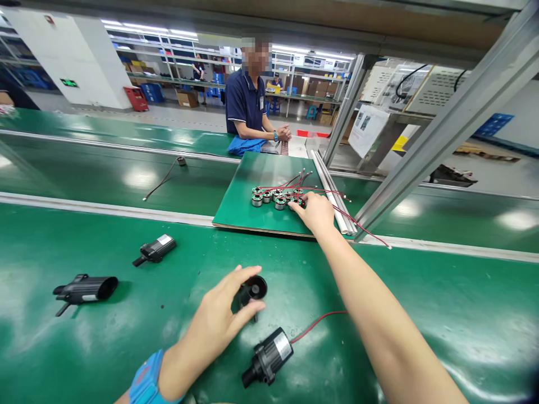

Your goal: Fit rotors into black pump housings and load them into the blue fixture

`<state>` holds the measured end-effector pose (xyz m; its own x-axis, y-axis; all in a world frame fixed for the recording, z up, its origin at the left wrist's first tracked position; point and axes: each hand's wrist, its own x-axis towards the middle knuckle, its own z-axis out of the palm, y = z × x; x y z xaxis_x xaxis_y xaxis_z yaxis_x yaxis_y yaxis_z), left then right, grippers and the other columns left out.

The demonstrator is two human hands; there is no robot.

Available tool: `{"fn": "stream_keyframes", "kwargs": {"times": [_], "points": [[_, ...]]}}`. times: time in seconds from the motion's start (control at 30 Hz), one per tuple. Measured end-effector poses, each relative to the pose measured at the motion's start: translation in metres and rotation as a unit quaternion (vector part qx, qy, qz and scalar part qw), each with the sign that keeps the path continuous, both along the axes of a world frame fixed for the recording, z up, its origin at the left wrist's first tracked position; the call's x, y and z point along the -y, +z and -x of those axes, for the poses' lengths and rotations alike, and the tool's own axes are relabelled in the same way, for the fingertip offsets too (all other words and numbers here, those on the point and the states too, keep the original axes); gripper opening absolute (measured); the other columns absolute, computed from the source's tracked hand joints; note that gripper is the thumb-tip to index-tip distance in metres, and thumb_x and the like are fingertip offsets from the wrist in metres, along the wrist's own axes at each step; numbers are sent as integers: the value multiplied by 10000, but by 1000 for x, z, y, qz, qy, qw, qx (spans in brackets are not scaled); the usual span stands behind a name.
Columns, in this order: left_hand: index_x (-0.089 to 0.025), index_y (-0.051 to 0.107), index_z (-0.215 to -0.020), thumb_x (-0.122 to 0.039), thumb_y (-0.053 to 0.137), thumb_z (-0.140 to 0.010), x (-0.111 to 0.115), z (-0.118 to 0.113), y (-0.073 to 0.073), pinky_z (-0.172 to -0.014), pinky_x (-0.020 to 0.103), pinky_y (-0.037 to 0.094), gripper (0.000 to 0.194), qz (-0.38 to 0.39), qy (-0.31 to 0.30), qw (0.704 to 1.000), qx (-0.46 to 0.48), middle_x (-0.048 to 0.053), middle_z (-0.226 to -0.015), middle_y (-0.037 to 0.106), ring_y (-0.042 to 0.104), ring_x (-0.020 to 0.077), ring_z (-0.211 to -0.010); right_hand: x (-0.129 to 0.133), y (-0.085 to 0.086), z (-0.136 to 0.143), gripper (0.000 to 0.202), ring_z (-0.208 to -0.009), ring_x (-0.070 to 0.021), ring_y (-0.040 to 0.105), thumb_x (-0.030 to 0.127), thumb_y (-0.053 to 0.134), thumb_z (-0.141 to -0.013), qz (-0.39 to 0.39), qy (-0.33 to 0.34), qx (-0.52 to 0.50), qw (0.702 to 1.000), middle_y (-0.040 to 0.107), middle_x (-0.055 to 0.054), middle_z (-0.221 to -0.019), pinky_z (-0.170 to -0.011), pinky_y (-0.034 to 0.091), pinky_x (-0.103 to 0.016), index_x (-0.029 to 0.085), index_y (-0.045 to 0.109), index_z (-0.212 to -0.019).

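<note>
Left hand (pixel 223 306) has its fingers curled around a black pump housing (pixel 255 288) just above or on the green bench (pixel 168 342), can't tell which. Right hand's (pixel 315 212) got thumb and fingers pinched on one of the wired motor coils (pixel 297 203) bunched on the raised board (pixel 240 185).
</note>
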<state>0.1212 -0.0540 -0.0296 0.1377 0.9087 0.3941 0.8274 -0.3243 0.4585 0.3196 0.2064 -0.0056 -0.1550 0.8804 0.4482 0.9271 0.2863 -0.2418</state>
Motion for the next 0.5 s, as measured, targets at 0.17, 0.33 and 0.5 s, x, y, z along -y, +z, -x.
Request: {"fn": "stream_keyframes", "kwargs": {"times": [0.17, 0.33, 0.5], "points": [[-312, 484, -1319, -359, 717, -872, 2, -7, -6, -1001, 357, 542, 506, 79, -20, 988, 129, 33, -1269, 682, 666, 221, -1154, -7, -1, 1, 341, -954, -283, 655, 498, 694, -836, 44, 8, -92, 995, 733, -116, -943, -797, 458, -356, 179, 697, -956], [-323, 384, -1379, -325, 729, -867, -1, -7, -9, -1047, 368, 507, 617, 122, -8, 948, 294, 46, -1270, 658, 649, 192, -1155, 28, 1, -14, 359, -725, -168, 640, 522, 748, -755, 120, 108, -201, 966, 720, -18, -803, -668, 449, -272, 187, 709, -880], [-324, 369, -1392, -305, 766, -843, 0, -14, -9, -1036, 369, 502, 678, 155, -34, 924, 348, 49, -1229, 667, 653, 194, -1131, 107, 9, -26, 382, -622, -120, 478, 508, 768, -740, 266, 293, -332, 856, 630, 20, -713, -592, 368, -262, 181, 718, -931]]}}
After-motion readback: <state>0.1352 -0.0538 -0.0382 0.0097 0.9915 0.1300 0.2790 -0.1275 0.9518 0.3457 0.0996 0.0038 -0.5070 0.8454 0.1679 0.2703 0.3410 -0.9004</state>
